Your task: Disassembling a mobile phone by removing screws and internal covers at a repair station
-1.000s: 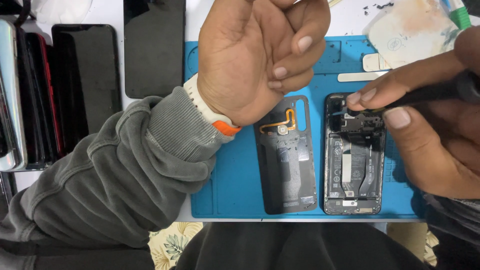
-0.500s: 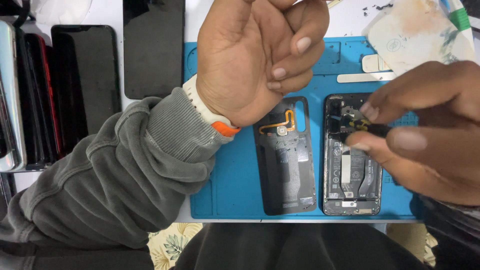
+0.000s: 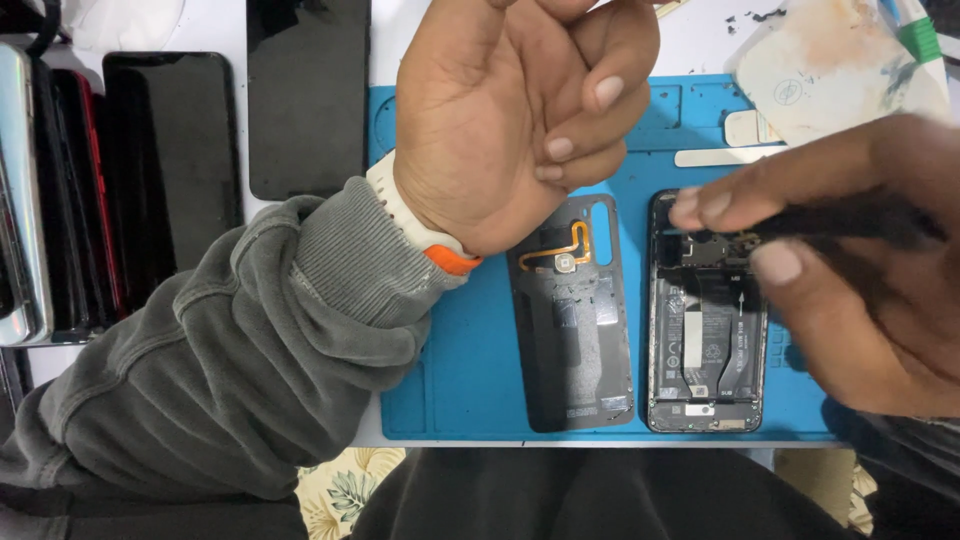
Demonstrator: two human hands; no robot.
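An opened phone (image 3: 706,340) lies on a blue work mat (image 3: 470,380), its insides showing. Beside it on the left lies the phone's grey back cover (image 3: 575,320), inner side up, with an orange flex cable. My right hand (image 3: 850,270) grips a thin black tool (image 3: 850,220) whose tip rests at the phone's upper part. My left hand (image 3: 520,110) hovers above the mat's top left, fingers curled into a loose fist with nothing seen in it. A grey sleeve and a white and orange wristband cover that arm.
Several dark phones and screens (image 3: 165,170) lie in a row at the left, one more (image 3: 305,95) behind the mat. A stained white pad (image 3: 840,70) and a white plastic strip (image 3: 730,155) sit at the mat's top right.
My right hand has shifted over the open phone, its fingers and tool now lying more across the phone's top. The left hand has stayed in place.
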